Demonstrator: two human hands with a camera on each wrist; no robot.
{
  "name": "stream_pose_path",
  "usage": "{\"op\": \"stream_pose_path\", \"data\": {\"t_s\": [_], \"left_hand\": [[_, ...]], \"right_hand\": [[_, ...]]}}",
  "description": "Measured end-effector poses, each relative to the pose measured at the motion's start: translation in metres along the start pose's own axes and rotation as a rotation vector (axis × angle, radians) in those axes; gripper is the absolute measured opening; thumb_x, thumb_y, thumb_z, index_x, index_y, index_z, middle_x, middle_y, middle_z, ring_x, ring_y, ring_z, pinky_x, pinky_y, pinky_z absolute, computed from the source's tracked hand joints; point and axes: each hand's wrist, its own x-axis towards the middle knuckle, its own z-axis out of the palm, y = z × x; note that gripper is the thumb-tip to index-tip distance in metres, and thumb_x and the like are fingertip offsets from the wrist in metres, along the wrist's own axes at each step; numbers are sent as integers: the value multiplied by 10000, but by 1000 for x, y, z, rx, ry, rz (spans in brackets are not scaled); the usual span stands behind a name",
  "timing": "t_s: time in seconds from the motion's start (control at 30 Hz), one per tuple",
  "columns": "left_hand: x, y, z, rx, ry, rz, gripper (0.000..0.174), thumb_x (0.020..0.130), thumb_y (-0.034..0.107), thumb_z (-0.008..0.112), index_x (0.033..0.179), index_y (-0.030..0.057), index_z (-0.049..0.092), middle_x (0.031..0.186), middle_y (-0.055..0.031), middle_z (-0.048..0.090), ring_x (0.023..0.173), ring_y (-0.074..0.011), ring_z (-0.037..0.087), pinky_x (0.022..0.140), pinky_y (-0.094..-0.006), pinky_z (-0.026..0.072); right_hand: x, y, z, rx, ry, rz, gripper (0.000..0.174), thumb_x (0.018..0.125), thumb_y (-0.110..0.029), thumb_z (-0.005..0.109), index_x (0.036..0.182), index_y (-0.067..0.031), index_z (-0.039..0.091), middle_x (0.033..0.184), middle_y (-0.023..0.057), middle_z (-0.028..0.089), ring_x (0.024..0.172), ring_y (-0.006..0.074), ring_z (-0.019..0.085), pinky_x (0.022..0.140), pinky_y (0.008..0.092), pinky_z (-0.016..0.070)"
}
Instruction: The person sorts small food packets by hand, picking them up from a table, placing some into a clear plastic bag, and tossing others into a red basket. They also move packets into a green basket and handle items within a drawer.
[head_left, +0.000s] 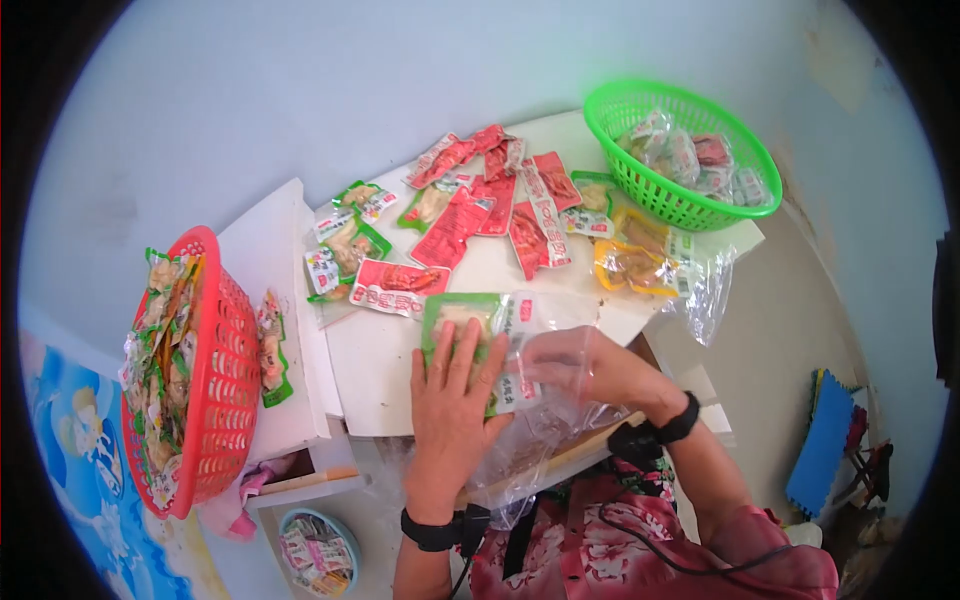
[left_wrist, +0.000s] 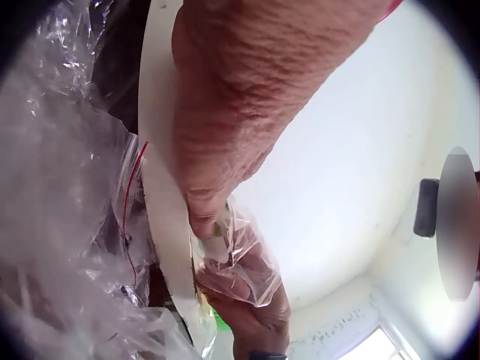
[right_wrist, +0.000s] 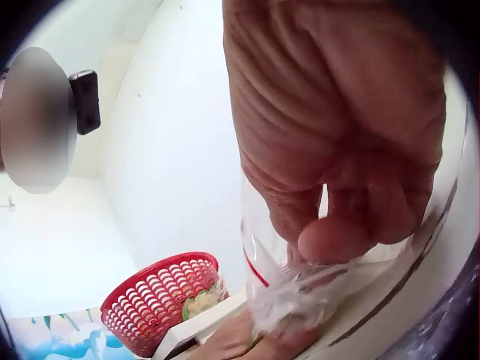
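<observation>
My left hand [head_left: 450, 430] lies with fairly straight fingers across a green and white food packet [head_left: 480, 312], pressing it on the white table. Clear plastic bag material [head_left: 560, 312] extends from the packet's right side. Curled fingers of my right hand [head_left: 590, 365] are at this bag near the packet's right end, with film overlapping the knuckles. In the right wrist view, the thumb of the right hand [right_wrist: 337, 150] sits close to its bent fingers, over crumpled clear plastic [right_wrist: 289, 300]. From the left wrist, the bag [left_wrist: 251, 262] shows around the right fingers.
Red packets [head_left: 450, 230] and several green ones spread over the table's back, beside a bagged yellow packet [head_left: 635, 265]. A green basket [head_left: 690, 215] stands back right, a filled red basket [head_left: 225, 390] left. Below are a small bin [head_left: 350, 560] and a drawer [head_left: 560, 460] with clear plastic.
</observation>
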Motion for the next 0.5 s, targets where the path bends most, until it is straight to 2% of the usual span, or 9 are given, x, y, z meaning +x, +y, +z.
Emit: {"op": "stream_pose_path", "data": {"t_s": [0.03, 0.1, 0.13, 0.23, 0.33, 0.37, 0.47, 0.5], "left_hand": [[-1, -2, 2, 7, 10, 7, 999, 637, 214, 898, 1541, 251, 476, 1643, -89, 358, 1533, -340, 289, 1209, -608, 263], [-2, -3, 4, 3, 26, 6, 954, 638, 225, 907, 1505, 327, 521, 1631, -85, 378, 1522, -350, 304, 1193, -634, 276], [-3, -3, 4, 5, 38, 12, 944, 640, 224, 906, 1499, 327, 528, 1626, -88, 385, 1520, -353, 306, 1190, -638, 279], [-2, -5, 7, 1, 71, 30, 910, 645, 221, 903, 1476, 330, 551, 1611, -97, 404, 1514, -362, 314, 1182, -649, 285], [-3, -6, 9, -1, 96, 39, 857, 653, 227, 886, 1449, 321, 583, 1596, -108, 423, 1506, -375, 326, 1178, -650, 289], [-3, -7, 11, 3, 106, 45, 834, 659, 235, 876, 1441, 310, 594, 1592, -114, 430, 1504, -382, 329, 1176, -647, 293], [-4, -8, 11, -6, 135, 51, 798, 663, 246, 868, 1419, 301, 619, 1579, -119, 449, 1499, -388, 342, 1173, -643, 296], [-4, -8, 11, -14, 146, 51, 791, 663, 247, 870, 1412, 303, 625, 1575, -119, 455, 1497, -388, 347, 1173, -643, 296]], "right_hand": [[-6, -8, -9, 19, 8, 28, 176, 1012, -146, 643, 1108, -24, 727, 968, 64, 716, 725, 125, 644, 706, 288, 537], [-18, -28, -32, 22, 7, 187, 164, 1018, -144, 619, 1060, -14, 710, 900, 51, 712, 649, 97, 617, 620, 261, 511], [-23, -37, -44, 20, 8, 270, 165, 1020, -143, 607, 1035, -9, 702, 867, 44, 710, 612, 83, 603, 577, 247, 498], [-24, -56, -75, 31, 39, 310, 144, 1013, -122, 608, 1044, -7, 688, 858, 44, 718, 562, 66, 587, 542, 228, 484], [0, -78, -88, -110, 66, 254, 136, 1010, -106, 601, 1063, -5, 676, 838, 47, 719, 561, 64, 583, 527, 225, 465], [14, -81, -87, -158, 87, 192, 124, 1006, -97, 590, 1027, -4, 668, 813, 44, 714, 557, 67, 583, 508, 220, 444], [66, -97, -77, -196, 55, 164, 132, 1003, -97, 576, 981, -1, 665, 771, 48, 696, 565, 62, 585, 531, 243, 457], [83, -97, -76, -269, 48, 114, 127, 990, -105, 590, 970, -4, 666, 766, 56, 694, 572, 83, 592, 548, 264, 469]]}}
